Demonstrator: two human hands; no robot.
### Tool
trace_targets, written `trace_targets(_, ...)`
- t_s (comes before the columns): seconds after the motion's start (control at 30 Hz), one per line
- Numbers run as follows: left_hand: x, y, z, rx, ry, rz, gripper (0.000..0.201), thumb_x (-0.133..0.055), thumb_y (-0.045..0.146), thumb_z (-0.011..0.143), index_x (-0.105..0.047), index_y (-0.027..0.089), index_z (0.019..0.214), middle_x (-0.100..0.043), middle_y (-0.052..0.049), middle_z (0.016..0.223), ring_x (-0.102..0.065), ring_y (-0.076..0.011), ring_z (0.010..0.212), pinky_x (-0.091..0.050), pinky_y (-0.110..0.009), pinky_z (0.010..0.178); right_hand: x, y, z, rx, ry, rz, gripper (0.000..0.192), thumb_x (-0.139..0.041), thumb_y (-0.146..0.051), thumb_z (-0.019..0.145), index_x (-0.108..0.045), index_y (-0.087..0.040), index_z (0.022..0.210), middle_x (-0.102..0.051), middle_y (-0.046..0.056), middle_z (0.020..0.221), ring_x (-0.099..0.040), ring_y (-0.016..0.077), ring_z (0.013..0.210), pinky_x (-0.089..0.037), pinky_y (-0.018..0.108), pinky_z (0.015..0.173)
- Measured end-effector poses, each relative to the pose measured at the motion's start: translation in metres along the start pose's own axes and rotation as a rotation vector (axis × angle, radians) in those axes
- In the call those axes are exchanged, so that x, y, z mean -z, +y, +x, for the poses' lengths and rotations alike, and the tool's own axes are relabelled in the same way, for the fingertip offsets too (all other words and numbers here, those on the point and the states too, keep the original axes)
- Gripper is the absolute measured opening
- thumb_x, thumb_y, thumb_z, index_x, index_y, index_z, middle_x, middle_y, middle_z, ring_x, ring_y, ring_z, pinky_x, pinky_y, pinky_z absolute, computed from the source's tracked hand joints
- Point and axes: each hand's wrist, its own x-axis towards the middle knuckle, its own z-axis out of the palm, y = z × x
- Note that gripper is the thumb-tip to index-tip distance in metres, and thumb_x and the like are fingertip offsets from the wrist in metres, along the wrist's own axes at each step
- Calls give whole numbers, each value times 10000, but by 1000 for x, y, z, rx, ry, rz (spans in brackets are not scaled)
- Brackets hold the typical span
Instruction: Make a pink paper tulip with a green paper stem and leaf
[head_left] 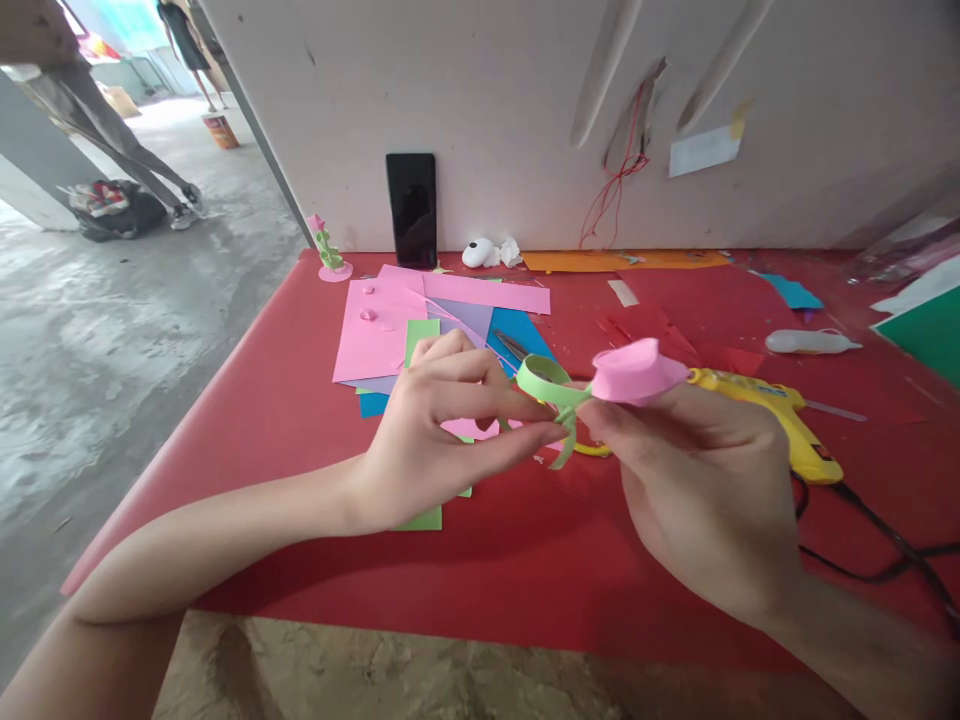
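Observation:
Both hands hold a paper flower above the red table. Its pink paper bloom [634,372] points right, and a green paper strip [551,383] curls in a loop at its stem. My left hand [450,420] pinches the lower part of the green strip between thumb and fingertips. Just under the bloom, my right hand [705,480] grips the stem, thumb and fingers closed. Part of the stem is hidden by the fingers. Scissors [511,346] lie behind the hands, their yellow handle partly covered.
Pink paper [382,340], green paper [424,518] and blue paper [517,335] lie on the red table [315,400]. A yellow glue gun [802,430] with a black cord is at right. A phone [412,210] leans on the wall near a finished-looking paper flower [327,250]. A person stands far left.

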Motion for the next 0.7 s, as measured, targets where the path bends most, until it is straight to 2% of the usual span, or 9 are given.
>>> trace_targets(0.2,-1,2,1,59,-1,-48,106,-717,189,746,-691,164,647,-529,39,513,-377,-84,550,-353,-277,557,3,2,3,-44,-37,-34,23,-691,-333,778,-700,-353,787,-551,-52,683,-438,84,630,-359,254,566)
trace_targets(0.43,-1,1,0,50,-14,-44,91,-716,171,745,-694,165,657,-518,44,517,-375,-81,557,-353,-263,545,5,2,1,-72,-27,-41,39,-719,-346,747,-691,-368,762,-523,-65,659,-410,82,621,-329,258,555)
trace_targets(0.57,-1,1,0,49,-32,-38,78,-714,173,750,-699,165,674,-512,43,516,-384,-82,558,-356,-267,554,5,1,1,-56,-45,-16,151,-683,-305,788,-702,-448,834,-583,-80,715,-451,72,655,-363,239,578)
trace_targets(0.7,-2,1,-1,46,-43,-42,71,-712,176,752,-699,171,682,-527,40,524,-393,-83,554,-362,-269,555,5,0,2,-34,-59,27,226,-671,-229,796,-707,-450,824,-604,-84,722,-474,68,660,-379,227,568)
